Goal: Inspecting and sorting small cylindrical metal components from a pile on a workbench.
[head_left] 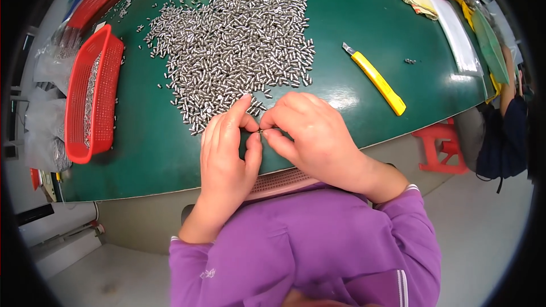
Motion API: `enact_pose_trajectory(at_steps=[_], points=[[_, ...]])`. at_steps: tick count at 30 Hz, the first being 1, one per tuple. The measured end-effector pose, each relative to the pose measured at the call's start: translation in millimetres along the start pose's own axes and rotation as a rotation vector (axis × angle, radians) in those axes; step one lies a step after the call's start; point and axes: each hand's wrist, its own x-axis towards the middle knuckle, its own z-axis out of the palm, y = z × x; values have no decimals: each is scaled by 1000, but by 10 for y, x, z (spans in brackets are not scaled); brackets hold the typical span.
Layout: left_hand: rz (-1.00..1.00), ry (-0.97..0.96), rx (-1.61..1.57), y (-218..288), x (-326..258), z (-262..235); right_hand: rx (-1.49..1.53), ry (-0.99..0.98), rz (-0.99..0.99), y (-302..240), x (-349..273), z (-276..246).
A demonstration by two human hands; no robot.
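A broad spread of small silvery metal pins (239, 34) covers the middle of the green table (335, 40). At its near edge my left hand (223, 148) and my right hand (311, 131) meet, fingertips almost touching. The right thumb and forefinger are pinched on a tiny metal piece, most of it hidden by the fingers. The left thumb and forefinger curl in close to the same spot; whether they grip it too is hard to see. Just beneath my hands, at the table's edge, is a pink perforated basket (278, 183).
A red perforated basket (94, 96) holding metal pieces stands on the left. To the right lies a yellow utility knife (375, 79), blade exposed. Beyond it are a few loose pieces (410, 61) and plastic sheets (455, 34). A red stool (441, 150) and another person (503, 131) are at far right.
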Motion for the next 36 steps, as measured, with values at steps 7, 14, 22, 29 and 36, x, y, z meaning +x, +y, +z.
enact_pose_trajectory(at_steps=[7,14,22,29,36], points=[[-29,14,-60,3,-20,9,11,-11,20,-10,4,-13],[-79,18,-142,-8,-12,20,4,-4,10,-15,8,-18],[-208,64,-266,-14,-44,23,7,-11,26,-28,30,-52],[-213,0,-201,47,7,-13,7,10,24,-8,12,7],[-188,-5,-201,43,18,-32,14,-35,3,-26,45,-55]])
